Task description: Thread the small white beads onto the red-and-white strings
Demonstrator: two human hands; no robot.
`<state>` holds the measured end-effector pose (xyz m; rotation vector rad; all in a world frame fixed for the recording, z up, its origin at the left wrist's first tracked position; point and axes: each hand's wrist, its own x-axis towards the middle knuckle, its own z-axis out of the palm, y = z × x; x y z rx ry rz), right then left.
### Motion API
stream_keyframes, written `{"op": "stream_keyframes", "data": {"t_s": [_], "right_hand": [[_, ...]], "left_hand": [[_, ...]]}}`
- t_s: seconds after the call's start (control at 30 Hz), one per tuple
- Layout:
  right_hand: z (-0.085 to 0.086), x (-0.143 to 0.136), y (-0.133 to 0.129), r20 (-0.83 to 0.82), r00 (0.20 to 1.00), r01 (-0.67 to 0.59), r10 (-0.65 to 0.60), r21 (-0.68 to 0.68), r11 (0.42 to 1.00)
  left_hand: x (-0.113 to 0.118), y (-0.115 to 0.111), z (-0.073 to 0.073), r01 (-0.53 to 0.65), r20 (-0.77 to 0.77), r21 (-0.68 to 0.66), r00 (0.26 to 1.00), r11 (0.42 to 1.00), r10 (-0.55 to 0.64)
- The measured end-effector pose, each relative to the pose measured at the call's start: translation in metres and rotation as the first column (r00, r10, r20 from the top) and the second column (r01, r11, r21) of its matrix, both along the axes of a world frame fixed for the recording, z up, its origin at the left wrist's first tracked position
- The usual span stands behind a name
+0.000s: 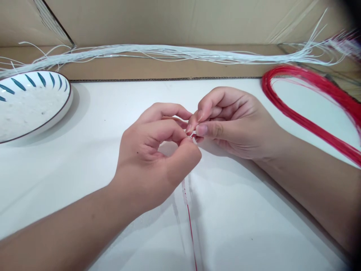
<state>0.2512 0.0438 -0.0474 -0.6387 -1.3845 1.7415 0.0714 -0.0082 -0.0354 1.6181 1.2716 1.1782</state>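
Observation:
Fingertips of both hands meet near the middle of the head view. My left hand (pixel 158 154) pinches a thin red wire between thumb and forefinger. From below that hand the red wire (pixel 191 233) runs down to the bottom edge, with small clear beads (pixel 184 192) on its upper stretch. My right hand (pixel 234 124) is closed too, thumb against forefinger, on a tiny whitish piece (pixel 193 133) at the wire's upper end. The fingers partly cover that piece, so its shape cannot be made out.
On the white table (pixel 113 233), a white bowl (pixel 36 107) with blue-green leaf marks and small clear bits stands at the left. A loop of red wire (pixel 299 120) lies at the right. White strands (pixel 175 52) stretch along the cardboard (pixel 169 69) at the back.

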Motion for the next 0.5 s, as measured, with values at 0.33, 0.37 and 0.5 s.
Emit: {"op": "stream_keyframes", "data": {"t_s": [0.33,0.37,0.5], "right_hand": [[0.008,0.002,-0.003,0.121,0.989,0.074,-0.087,0.103,0.992],[0.009,0.002,-0.003,0.135,0.987,0.073,-0.087,0.111,0.991],[0.012,0.003,-0.004,0.173,0.982,0.058,-0.078,0.117,0.991]], "left_hand": [[-0.001,0.0,0.0,-0.009,-0.093,0.066,0.996,0.998,0.015],[-0.001,0.0,0.0,-0.002,-0.107,0.082,0.994,0.997,0.011],[-0.002,0.001,-0.003,0.017,-0.135,0.109,0.991,0.994,-0.002]]}}
